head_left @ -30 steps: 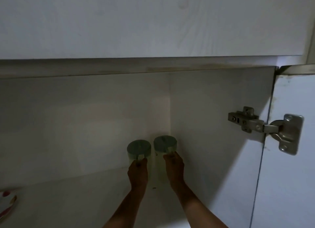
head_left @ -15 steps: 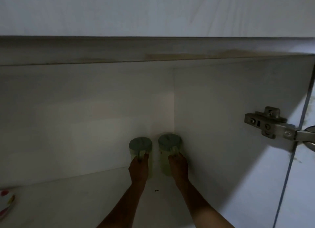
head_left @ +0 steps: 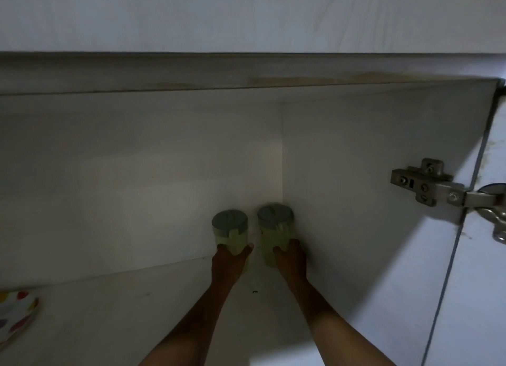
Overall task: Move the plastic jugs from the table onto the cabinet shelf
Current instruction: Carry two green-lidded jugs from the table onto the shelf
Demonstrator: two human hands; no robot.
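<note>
At frame centre, your left hand [head_left: 229, 258] and right hand [head_left: 290, 258] each grasp a pale green jug [head_left: 230, 235], [head_left: 275, 230] standing deep on the cabinet shelf [head_left: 115, 305], only letting go apparently left.

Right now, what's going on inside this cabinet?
A person is reaching into an open cabinet with both bare hands. The left hand is wrapped around the left jug, and the right hand around the right jug. Both pale green jugs with darker lids stand upright, side by side, deep in the back right corner of the shelf. A spotted dish sits at the left edge, and a metal hinge holds the open door on the right.
</note>
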